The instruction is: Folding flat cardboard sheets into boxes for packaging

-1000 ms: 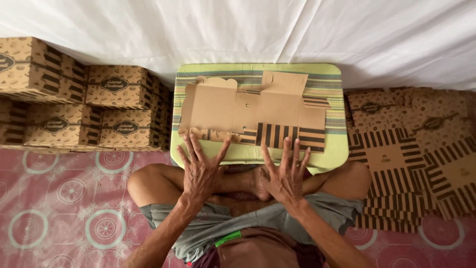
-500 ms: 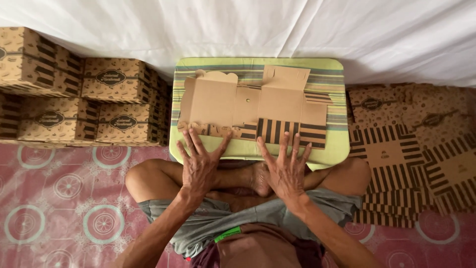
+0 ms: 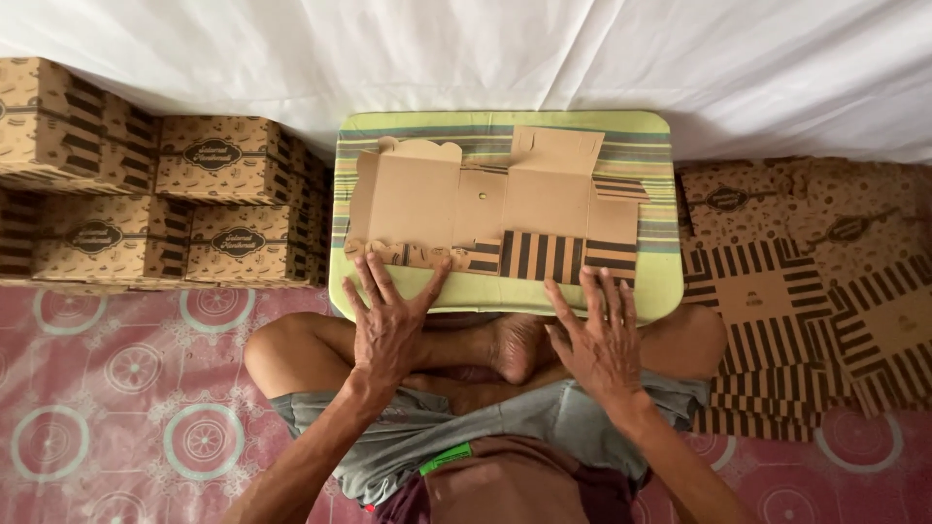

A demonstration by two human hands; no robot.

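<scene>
Head view shows our left hand (image 3: 388,325) and right hand (image 3: 600,340) spread flat, fingers wide, holding nothing, their fingertips on the near edge of the flat cardboard blank (image 3: 495,209). That blank lies unfolded on the striped green lap table (image 3: 641,291), just beyond our fingers. Since a moment ago the blank has settled squarer on the table and our hands have barely moved, so we judge it is lined up and no fold has begun. Finished boxes (image 3: 214,199) stand beyond our left hand; more flat blanks (image 3: 777,291) lie past our right.
</scene>
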